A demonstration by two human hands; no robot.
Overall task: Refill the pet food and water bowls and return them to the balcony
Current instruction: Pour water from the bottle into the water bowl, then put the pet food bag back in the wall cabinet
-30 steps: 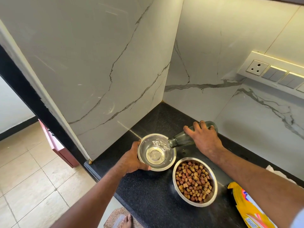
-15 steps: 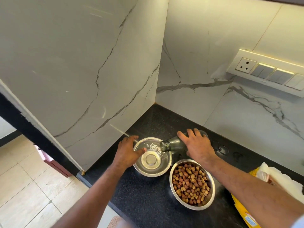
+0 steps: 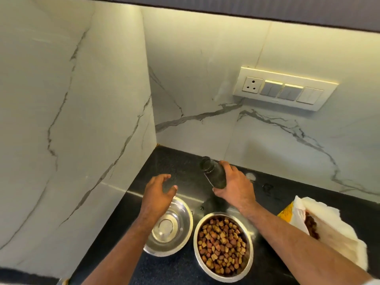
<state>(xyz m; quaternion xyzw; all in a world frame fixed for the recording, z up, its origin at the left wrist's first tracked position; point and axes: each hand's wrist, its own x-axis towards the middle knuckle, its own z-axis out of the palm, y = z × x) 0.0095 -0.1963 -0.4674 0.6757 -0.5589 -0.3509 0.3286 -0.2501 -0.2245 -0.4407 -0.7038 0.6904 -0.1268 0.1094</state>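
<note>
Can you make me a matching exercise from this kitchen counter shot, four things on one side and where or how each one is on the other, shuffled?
Things:
1. bottle
2. kibble bowl
3. water bowl
4. food bag

States:
A. holds clear water, partly under the left forearm
B. lies open at the right edge of the counter
C. gripped in the right hand, mouth up
D. full of brown pellets

Pairs: 1-C, 2-D, 3-A, 4-B

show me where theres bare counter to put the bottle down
Bare counter runs along the back wall, from the corner to behind the bottle held in the right hand. The front is crowded: water bowl under the left hand, kibble bowl beside it, food bag at right.
</note>
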